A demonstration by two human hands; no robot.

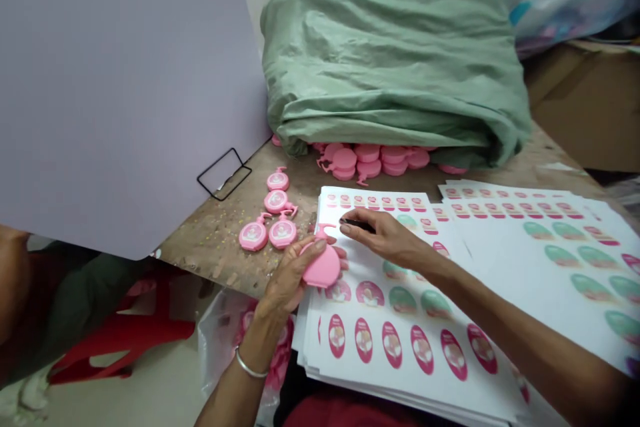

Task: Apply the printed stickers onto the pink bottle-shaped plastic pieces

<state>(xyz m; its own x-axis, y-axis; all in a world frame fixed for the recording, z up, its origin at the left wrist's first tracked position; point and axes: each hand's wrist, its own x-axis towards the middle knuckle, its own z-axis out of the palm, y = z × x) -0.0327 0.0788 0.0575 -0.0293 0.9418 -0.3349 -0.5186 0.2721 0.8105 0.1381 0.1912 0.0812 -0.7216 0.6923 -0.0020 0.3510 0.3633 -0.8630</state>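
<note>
My left hand [287,278] grips a small pink pump bottle [322,265], its nozzle upward and its plain face toward me. Just right of the nozzle, my right hand [383,235] pinches a thin dark tool [360,225]; its exact kind is mostly hidden by the fingers. Both hands are over a stack of sticker sheets [370,377] printed with pink ovals, green shapes and small labels. To the left, several pink pump bottles with labels on their faces, such as this labelled bottle [253,235], lie on the table.
A green cloth bundle [395,47] stands at the back, with plain pink bottles [367,160] spilling from under it. More sticker sheets [500,247] spread to the right. A large pale board [125,93] and black wire frame [225,175] are left. Below are a plastic bag [215,333] and red stool [135,333].
</note>
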